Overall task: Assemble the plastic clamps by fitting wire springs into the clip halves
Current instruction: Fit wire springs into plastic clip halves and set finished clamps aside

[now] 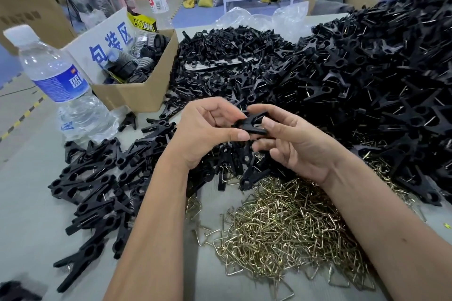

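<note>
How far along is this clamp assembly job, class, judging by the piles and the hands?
Done: a large heap of assembled clamps, wire ends showing, rises on the right. In hand: the left hand and right hand together hold one black clamp; whether its spring is seated is unclear. Left: loose clip halves at the back and a pile of wire springs near the person remain.

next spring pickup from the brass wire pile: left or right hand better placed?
Probably the right hand: it sits almost directly above the wire spring pile. The left hand is farther to the side. Both grip the black clamp, so one must let go first.
</note>
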### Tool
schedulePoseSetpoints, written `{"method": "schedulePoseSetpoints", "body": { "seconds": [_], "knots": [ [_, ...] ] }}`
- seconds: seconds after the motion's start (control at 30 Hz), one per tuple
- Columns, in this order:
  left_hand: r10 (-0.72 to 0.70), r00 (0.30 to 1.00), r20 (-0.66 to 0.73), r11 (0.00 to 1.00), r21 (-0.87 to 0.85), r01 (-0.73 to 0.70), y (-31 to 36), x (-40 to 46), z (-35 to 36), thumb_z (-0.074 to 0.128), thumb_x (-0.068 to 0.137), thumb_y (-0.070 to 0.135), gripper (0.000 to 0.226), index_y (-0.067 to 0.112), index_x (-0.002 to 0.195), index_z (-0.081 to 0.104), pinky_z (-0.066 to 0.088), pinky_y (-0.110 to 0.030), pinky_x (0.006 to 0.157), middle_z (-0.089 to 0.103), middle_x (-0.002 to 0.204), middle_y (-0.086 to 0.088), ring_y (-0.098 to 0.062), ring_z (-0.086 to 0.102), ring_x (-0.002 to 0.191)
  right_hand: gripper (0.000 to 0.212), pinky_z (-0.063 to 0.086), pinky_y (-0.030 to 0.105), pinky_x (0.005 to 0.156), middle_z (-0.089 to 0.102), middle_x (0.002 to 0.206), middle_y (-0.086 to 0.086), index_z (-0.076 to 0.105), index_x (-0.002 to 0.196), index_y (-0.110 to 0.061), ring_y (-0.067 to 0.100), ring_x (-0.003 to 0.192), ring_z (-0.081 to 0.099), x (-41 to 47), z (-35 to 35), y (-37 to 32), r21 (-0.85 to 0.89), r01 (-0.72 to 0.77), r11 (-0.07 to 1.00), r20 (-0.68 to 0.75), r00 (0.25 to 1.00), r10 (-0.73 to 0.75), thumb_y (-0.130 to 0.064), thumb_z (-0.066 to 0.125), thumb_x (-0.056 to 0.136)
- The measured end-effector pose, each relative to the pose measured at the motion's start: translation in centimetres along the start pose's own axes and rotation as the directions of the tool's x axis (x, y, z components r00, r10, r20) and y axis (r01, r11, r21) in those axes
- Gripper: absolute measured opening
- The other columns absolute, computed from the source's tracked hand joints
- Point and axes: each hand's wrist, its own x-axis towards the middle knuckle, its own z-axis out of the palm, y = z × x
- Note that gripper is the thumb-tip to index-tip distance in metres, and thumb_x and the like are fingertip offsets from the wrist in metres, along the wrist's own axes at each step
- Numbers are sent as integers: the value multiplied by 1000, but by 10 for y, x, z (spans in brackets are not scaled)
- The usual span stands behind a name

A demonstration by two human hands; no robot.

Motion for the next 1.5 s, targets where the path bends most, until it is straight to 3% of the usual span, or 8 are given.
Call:
{"method": "schedulePoseSetpoints", "body": {
  "seconds": [0.13,0.33,0.53,1.0,1.13,1.27,1.37,1.5],
  "knots": [
    [1,999,44,997,-78,3,3,-1,1,90,62,3,57,16,97,48,59,-29,65,74,77,-1,-18,75,71,42,59,17,51,76,103,18,76,124,-18,15,77,77,-2,-4,-2,87,-78,993,149,987,65,-26,80,83],
    [24,1000,-18,997,-74,-26,2,-2,9,90,64,5,37,21,80,61,59,-30,70,79,88,-13,-22,77,78,54,60,18,56,72,100,19,71,132,-14,16,79,75,-2,-10,-1,324,-191,927,283,954,98,-13,88,80],
    [11,1000,29,985,-174,-6,-1,-1,0,89,69,6,25,20,87,79,61,-30,81,80,100,-10,-21,78,95,36,65,31,63,56,102,30,63,136,-5,26,78,68,1,-8,1,593,-334,733,424,903,68,1,61,101],
    [-3,1000,-14,1000,-16,3,-3,-4,0,89,70,7,24,22,86,79,57,-20,70,77,79,1,-8,72,72,25,62,30,51,54,91,26,64,125,-5,27,66,65,2,-13,-1,673,-358,647,357,924,140,1,58,101],
    [24,1000,-12,1000,9,-24,-3,-4,2,88,71,9,23,23,86,79,56,-18,71,77,79,2,-7,72,73,20,58,24,46,55,85,23,65,115,-4,22,60,64,0,-14,-4,634,-354,687,326,928,177,-1,50,101],
    [26,999,-48,998,56,-23,1,-3,2,90,71,13,21,23,86,80,57,-21,72,77,80,0,-10,74,75,30,53,17,42,57,82,18,72,110,-4,13,56,61,-3,-10,-6,497,-253,830,288,950,118,6,79,83],
    [31,981,-193,994,112,-9,5,2,-6,91,74,13,20,21,88,80,59,-25,75,78,79,-1,-13,75,76,36,50,12,45,64,81,9,77,118,-15,6,59,58,2,-4,-30,129,-12,992,72,997,3,-13,80,83],
    [-56,854,-518,869,395,297,9,27,-39,88,79,9,19,22,87,77,60,-31,73,77,75,3,-12,72,72,21,43,13,43,64,64,-1,80,113,-18,6,49,53,32,-6,-85,-421,198,885,-320,881,-349,-14,71,95]
  ]
}}
